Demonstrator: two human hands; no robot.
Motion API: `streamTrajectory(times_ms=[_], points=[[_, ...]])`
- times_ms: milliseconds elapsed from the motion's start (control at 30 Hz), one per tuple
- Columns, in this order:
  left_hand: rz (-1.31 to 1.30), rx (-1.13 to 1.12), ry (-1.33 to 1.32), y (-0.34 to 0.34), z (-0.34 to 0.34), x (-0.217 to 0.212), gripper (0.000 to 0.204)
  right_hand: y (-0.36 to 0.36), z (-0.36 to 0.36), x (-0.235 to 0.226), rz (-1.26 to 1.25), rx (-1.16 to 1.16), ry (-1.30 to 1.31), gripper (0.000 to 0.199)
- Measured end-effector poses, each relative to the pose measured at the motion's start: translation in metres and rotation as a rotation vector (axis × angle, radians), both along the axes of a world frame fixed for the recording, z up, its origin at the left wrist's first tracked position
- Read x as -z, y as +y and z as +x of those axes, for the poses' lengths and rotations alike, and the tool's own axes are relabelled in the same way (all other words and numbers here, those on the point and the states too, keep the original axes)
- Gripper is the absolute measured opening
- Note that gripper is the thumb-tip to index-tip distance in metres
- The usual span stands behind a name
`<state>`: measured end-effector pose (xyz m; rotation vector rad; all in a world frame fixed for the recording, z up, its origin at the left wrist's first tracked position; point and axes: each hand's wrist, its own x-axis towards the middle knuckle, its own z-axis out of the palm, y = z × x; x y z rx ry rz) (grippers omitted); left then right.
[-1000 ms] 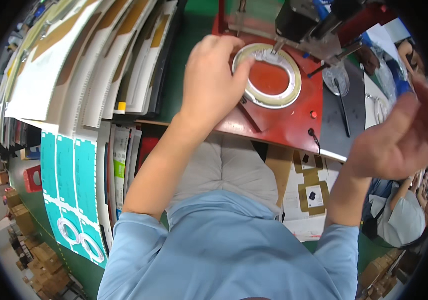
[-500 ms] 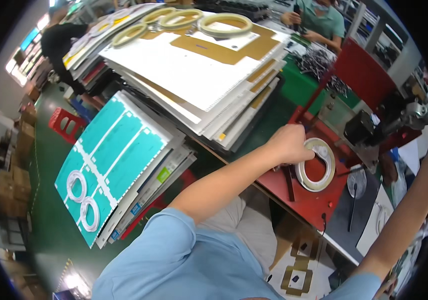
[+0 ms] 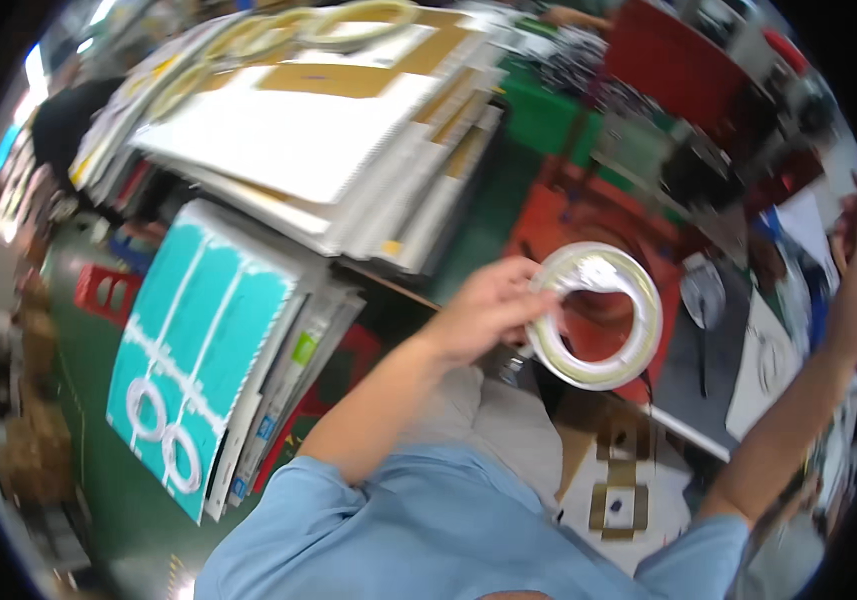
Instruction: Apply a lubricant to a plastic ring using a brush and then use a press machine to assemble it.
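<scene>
right now the left hand (image 3: 484,312) is closed on the near-left rim of a pale ring (image 3: 597,315), a flat white-and-yellowish hoop held up in the air, tilted so its open middle faces the camera. the ring lies just to the right of that hand, over the red plate (image 3: 589,215) on the bench, not resting on it as far as can be told. being round, it has no long axis to speak of. the right hand (image 3: 854,230) is well apart, raised at the far right edge with fingers loosely spread and holding nothing; the left hand is plainly the nearer one, since it already grips the ring.

to the left sits a stack of flat white and brown card sheets (image 3: 319,150), with more pale rings (image 3: 349,22) lying on top at the far end. below it leans a teal card sheet (image 3: 199,350) with white lines and two white circles printed near its lower end. a small green label (image 3: 303,348) and a small yellow tag (image 3: 390,247) show on the sheet edges. on the floor by the knees lies a white sheet with brown square cut-outs (image 3: 621,480). much of the view is motion-blurred.
</scene>
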<state>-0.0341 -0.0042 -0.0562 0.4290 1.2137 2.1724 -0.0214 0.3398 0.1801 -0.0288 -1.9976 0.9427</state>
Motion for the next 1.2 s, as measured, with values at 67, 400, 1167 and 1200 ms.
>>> streamTrajectory(times_ms=[67,400,1167,1200], points=[[-0.069,-0.04,0.021,-0.003,0.0,0.006,0.02,0.032,0.042,0.066,0.184,0.174,0.158,0.029],[-0.144,-0.144,0.065,0.012,0.003,0.027,0.024,0.072,0.118,0.303,0.406,0.581,-0.535,0.031],[-0.114,-0.098,0.07,0.005,0.0,0.023,0.026,0.091,0.052,0.264,0.222,0.536,-0.529,0.019],[-0.104,-0.097,0.063,0.006,0.001,0.022,0.026,0.093,0.054,0.27,0.261,0.529,-0.555,0.02]])
